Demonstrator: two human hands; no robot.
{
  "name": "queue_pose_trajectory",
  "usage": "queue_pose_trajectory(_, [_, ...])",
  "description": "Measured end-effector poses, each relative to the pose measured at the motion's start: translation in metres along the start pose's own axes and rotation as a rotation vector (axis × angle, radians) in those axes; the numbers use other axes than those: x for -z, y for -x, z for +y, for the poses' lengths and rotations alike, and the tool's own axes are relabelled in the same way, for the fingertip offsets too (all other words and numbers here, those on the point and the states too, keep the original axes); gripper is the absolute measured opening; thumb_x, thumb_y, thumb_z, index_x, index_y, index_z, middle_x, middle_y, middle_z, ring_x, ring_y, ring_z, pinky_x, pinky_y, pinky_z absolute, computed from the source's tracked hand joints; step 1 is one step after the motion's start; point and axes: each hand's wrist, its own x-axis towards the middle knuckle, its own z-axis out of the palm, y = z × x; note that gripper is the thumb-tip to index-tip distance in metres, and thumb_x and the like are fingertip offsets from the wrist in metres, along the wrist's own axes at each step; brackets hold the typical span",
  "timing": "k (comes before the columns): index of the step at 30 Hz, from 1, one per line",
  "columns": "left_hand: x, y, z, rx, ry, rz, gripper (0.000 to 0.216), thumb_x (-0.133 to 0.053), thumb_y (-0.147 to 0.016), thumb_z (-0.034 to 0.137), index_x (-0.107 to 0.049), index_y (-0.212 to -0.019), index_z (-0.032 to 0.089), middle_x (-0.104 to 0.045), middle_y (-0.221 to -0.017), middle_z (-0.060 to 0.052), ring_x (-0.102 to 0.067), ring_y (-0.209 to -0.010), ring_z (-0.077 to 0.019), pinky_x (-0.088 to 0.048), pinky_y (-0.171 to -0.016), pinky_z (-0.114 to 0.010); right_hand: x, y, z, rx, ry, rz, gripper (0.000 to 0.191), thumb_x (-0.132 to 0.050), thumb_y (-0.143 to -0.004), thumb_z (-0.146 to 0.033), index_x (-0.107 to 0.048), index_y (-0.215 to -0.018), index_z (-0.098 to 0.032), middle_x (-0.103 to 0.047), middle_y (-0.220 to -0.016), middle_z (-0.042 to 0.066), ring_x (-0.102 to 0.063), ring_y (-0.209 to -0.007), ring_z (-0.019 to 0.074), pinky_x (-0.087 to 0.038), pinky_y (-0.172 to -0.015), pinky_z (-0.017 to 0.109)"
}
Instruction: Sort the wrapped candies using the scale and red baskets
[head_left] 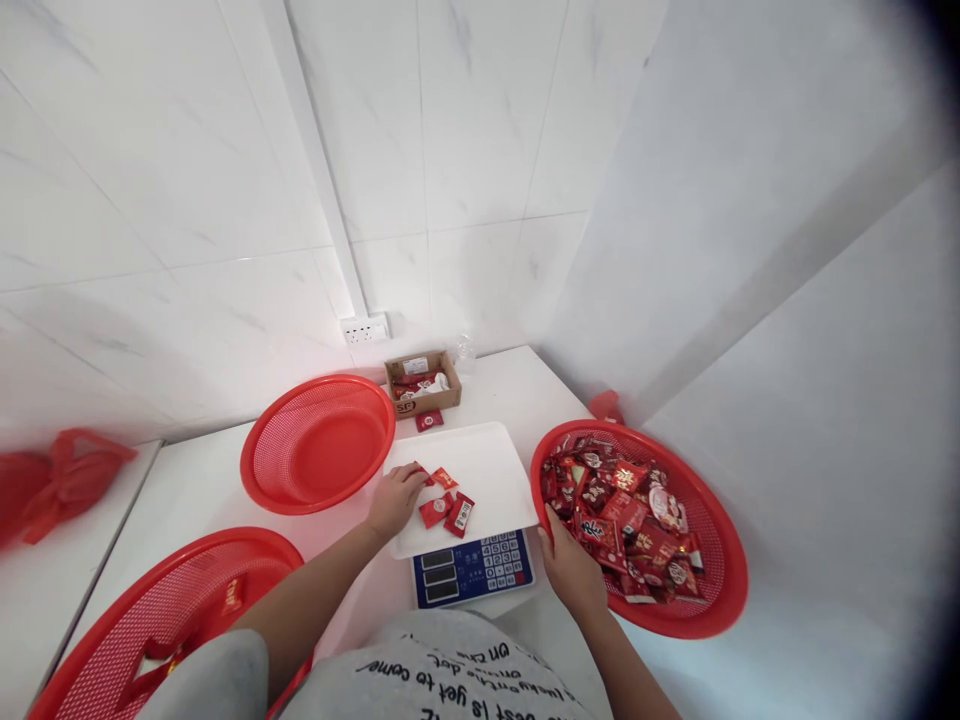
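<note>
The red packets (448, 503) I am watching lie on the white tray (487, 455) of a scale (472, 568), which stands in the middle of the white table (195, 480), right in front of the person. I count three packets lying clear and a fourth partly under the fingertips of the left hand (394, 500). That hand rests on the tray's left edge with its fingers close together and loosely bent, tips down on the packet and not closed around it. The right hand (574, 565) lies over the near rim of the full basket (727, 585) to the right of the scale. Its fingers are among the packets there, and I cannot tell whether they are clamped on one.

There are three red mesh baskets in all. The full one is heaped with more red packets than I can count. An empty basket (319, 445) sits just left of the tray. A third basket (112, 630) at the near left holds at least one packet and is partly hidden by the left arm.

Behind the tray stands one open cardboard box (422, 383) with a single packet (429, 420) lying just in front of it. One wall socket (365, 328) is set behind the box. A red bag (60, 480) lies at the far left.
</note>
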Motion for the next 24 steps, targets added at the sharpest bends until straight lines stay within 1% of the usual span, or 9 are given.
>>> queue_pose_trajectory(3, [0.015, -0.005, -0.007, 0.055, 0.046, 0.152, 0.030, -0.035, -0.089, 0.023, -0.063, -0.101, 0.023, -0.057, -0.114, -0.005, -0.050, -0.105, -0.0182, -0.040, -0.094, -0.033, -0.001, 0.000, 0.001, 0.001, 0.001, 0.008, 0.053, -0.018, -0.090, -0.038, -0.026, -0.139, -0.019, -0.049, -0.131, 0.010, -0.054, -0.110, 0.0229, -0.043, -0.082, 0.033])
queue_pose_trajectory(6, [0.035, -0.009, -0.023, 0.195, 0.022, 0.262, 0.030, -0.035, -0.089, 0.027, -0.062, -0.101, 0.023, -0.056, -0.117, -0.004, -0.050, -0.106, -0.0191, -0.040, -0.094, -0.034, -0.001, 0.000, 0.000, -0.002, 0.006, 0.004, 0.053, -0.018, -0.090, -0.038, -0.026, -0.139, -0.019, -0.049, -0.131, 0.010, -0.055, -0.109, 0.0231, -0.044, -0.080, 0.033])
queue_pose_trajectory(9, [0.051, -0.013, -0.041, 0.358, -0.043, 0.309, 0.033, -0.033, -0.089, 0.029, -0.060, -0.107, 0.022, -0.051, -0.125, -0.007, -0.047, -0.113, -0.0227, -0.038, -0.096, -0.038, 0.000, 0.000, 0.000, -0.002, 0.009, 0.004, 0.052, -0.017, -0.090, -0.038, -0.027, -0.138, -0.020, -0.049, -0.131, 0.009, -0.056, -0.107, 0.0235, -0.045, -0.078, 0.033])
queue_pose_trajectory(11, [0.055, -0.014, -0.049, 0.431, -0.081, 0.308, 0.036, -0.035, -0.088, 0.031, -0.054, -0.116, 0.018, -0.043, -0.133, -0.011, -0.040, -0.122, -0.0274, -0.034, -0.099, -0.043, 0.000, 0.001, -0.001, 0.003, 0.007, 0.011, 0.052, -0.017, -0.090, -0.038, -0.027, -0.138, -0.020, -0.049, -0.131, 0.008, -0.056, -0.107, 0.0230, -0.045, -0.078, 0.033])
queue_pose_trajectory(13, [0.050, -0.012, -0.050, 0.442, -0.100, 0.281, 0.042, -0.038, -0.087, 0.034, -0.047, -0.123, 0.014, -0.036, -0.138, -0.015, -0.030, -0.129, -0.0306, -0.028, -0.102, -0.047, 0.000, 0.001, -0.001, 0.004, 0.009, 0.012, 0.053, -0.017, -0.090, -0.038, -0.027, -0.139, -0.020, -0.049, -0.132, 0.008, -0.056, -0.106, 0.0224, -0.045, -0.078, 0.032])
queue_pose_trajectory(16, [0.030, -0.007, -0.037, 0.314, -0.090, 0.164, 0.046, -0.041, -0.086, 0.037, -0.044, -0.126, 0.014, -0.032, -0.142, -0.016, -0.021, -0.133, -0.0295, -0.021, -0.107, -0.046, 0.000, 0.001, -0.001, -0.003, 0.013, 0.011, 0.053, -0.017, -0.090, -0.038, -0.026, -0.139, -0.020, -0.048, -0.132, 0.008, -0.055, -0.107, 0.0219, -0.044, -0.079, 0.032])
queue_pose_trajectory(19, [0.002, -0.001, -0.009, 0.122, -0.007, -0.052, 0.050, -0.044, -0.085, 0.040, -0.040, -0.129, 0.018, -0.027, -0.145, -0.013, -0.023, -0.133, -0.0261, -0.024, -0.106, -0.043, 0.000, 0.001, 0.000, -0.002, 0.009, 0.016, 0.053, -0.017, -0.090, -0.038, -0.027, -0.139, -0.020, -0.048, -0.133, 0.008, -0.054, -0.109, 0.0218, -0.044, -0.079, 0.031])
queue_pose_trajectory(21, [-0.013, -0.001, 0.011, 0.042, 0.051, -0.169, 0.053, -0.045, -0.084, 0.042, -0.037, -0.132, 0.021, -0.026, -0.146, -0.012, -0.026, -0.132, -0.0247, -0.025, -0.106, -0.043, 0.000, 0.001, 0.000, 0.001, 0.010, 0.021, 0.053, -0.018, -0.090, -0.038, -0.027, -0.138, -0.019, -0.049, -0.132, 0.008, -0.055, -0.108, 0.0222, -0.045, -0.079, 0.032])
queue_pose_trajectory(24, [-0.030, -0.004, 0.037, 0.008, 0.045, -0.227, 0.061, -0.043, -0.083, 0.051, -0.034, -0.135, 0.021, -0.027, -0.145, -0.014, -0.023, -0.133, -0.0270, -0.019, -0.107, -0.048, 0.000, 0.001, -0.001, 0.008, 0.022, 0.023, 0.052, -0.017, -0.091, -0.038, -0.027, -0.138, -0.019, -0.050, -0.130, 0.008, -0.056, -0.106, 0.0221, -0.045, -0.077, 0.032])
